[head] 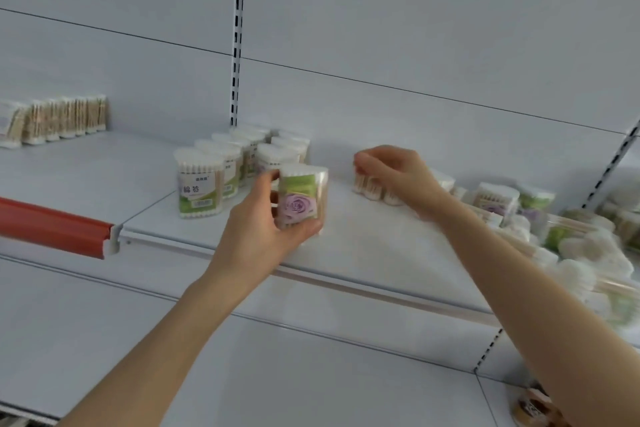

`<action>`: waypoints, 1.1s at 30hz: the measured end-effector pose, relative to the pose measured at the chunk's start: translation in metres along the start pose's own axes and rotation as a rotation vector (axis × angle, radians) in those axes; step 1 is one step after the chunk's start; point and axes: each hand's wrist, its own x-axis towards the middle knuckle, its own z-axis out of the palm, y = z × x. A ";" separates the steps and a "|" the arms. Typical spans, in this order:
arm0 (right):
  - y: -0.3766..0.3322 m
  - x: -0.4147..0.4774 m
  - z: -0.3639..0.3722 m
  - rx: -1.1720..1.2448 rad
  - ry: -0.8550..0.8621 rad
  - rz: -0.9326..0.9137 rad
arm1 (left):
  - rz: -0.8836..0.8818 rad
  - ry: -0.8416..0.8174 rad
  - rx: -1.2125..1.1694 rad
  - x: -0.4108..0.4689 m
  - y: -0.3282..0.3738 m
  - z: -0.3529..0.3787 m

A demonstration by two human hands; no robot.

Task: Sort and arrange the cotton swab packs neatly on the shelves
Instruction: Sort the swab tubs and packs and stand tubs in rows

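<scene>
- Left hand [273,218] is wrapped round a rose-label pack [300,199], thumb on its left side and fingers under its base, holding it upright just above the shelf [363,246].
- Right hand [394,173] reaches further back, fingers bunched downward at the top of a small pack [369,188] on the shelf; from where I stand I cannot tell whether it actually pinches it.
- Just left of the held pack stand the green-label packs [199,184], upright in two rows running toward the back panel.
- Off to the right, a loose pile of packs [571,243] lies jumbled, partly behind the right forearm.
- Far left, flat bags of swabs [59,121] stand in a line by the back panel.
- A red rail strip [52,225] caps the shelf's front edge on the left.
</scene>
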 end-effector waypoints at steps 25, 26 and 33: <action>0.000 0.018 -0.001 -0.780 -0.179 0.111 | 0.092 0.087 0.081 0.005 -0.029 -0.034; -0.006 0.014 -0.003 -0.762 -0.216 0.150 | 0.092 0.086 0.082 0.005 -0.029 -0.032; -0.029 0.002 -0.026 -0.621 -0.357 0.188 | 0.093 0.104 0.088 0.003 -0.025 -0.031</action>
